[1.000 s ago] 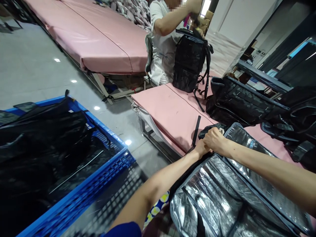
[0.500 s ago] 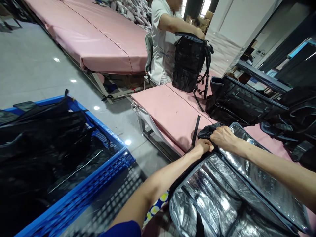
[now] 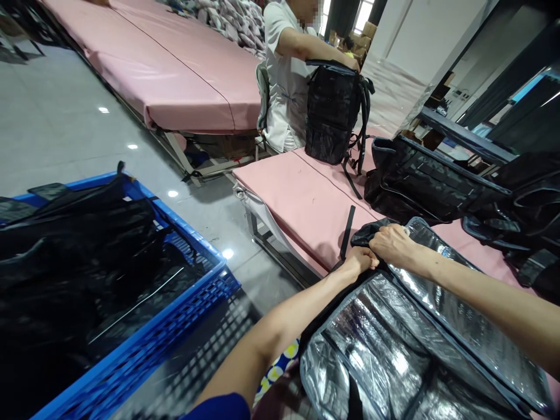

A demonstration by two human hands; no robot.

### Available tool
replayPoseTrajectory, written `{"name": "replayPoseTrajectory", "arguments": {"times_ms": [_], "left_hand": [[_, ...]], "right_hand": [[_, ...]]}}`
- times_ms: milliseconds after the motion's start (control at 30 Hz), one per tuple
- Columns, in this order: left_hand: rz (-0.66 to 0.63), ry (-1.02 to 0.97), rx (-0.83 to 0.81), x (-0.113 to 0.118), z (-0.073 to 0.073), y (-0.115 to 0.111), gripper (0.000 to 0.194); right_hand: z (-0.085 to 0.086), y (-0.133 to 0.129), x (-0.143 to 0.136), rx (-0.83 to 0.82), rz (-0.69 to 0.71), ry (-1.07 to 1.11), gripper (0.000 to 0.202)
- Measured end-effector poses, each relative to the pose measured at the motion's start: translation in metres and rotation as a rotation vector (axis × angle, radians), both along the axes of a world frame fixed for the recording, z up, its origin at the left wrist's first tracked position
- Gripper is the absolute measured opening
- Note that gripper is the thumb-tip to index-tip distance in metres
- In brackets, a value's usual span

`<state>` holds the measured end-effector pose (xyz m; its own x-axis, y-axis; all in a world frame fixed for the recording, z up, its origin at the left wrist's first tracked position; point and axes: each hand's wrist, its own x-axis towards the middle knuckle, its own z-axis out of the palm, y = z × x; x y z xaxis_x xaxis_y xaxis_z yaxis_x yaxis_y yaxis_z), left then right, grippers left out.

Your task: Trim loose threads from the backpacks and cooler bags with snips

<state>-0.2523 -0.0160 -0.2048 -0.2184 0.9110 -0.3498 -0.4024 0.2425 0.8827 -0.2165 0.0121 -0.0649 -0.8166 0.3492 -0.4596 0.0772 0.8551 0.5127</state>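
An opened black bag with a shiny silver lining (image 3: 380,332) lies across the lap and the pink table (image 3: 301,192). At its far edge my left hand (image 3: 362,260) is closed on the black fabric. My right hand (image 3: 391,244) is closed on the same dark fabric just beside it, the two nearly touching. The fingertips of both hands are partly hidden, so the exact piece pinched is hard to make out. A black strap (image 3: 347,230) sticks out over the pink cover next to my left hand.
A blue crate (image 3: 184,297) full of black bags stands at the left. Across the table a person (image 3: 284,76) handles an upright black backpack (image 3: 332,114). More black bags (image 3: 433,178) lie at the right. A second pink table (image 3: 188,70) stands behind.
My right hand has shifted slightly left, closer to my left hand. The person's backpack has moved a little to the left. The view has tilted very slightly.
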Motion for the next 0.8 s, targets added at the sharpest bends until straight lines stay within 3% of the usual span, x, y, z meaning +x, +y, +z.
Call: {"name": "replayPoseTrajectory", "arguments": {"times_ms": [467,633,800], "left_hand": [[-0.025,0.087,-0.005,0.003,-0.005,0.003,0.014],[-0.072,0.246,-0.017,-0.014,-0.004,-0.004,0.008],[-0.077,0.534,-0.013,-0.036,0.008,-0.011,0.026]], "right_hand": [[0.002,0.0,-0.002,-0.037,-0.05,0.006,0.018],[0.008,0.01,0.007,-0.046,-0.122,0.061,0.015],[0.025,0.039,0.037,-0.064,-0.284,0.239,0.022]]}}
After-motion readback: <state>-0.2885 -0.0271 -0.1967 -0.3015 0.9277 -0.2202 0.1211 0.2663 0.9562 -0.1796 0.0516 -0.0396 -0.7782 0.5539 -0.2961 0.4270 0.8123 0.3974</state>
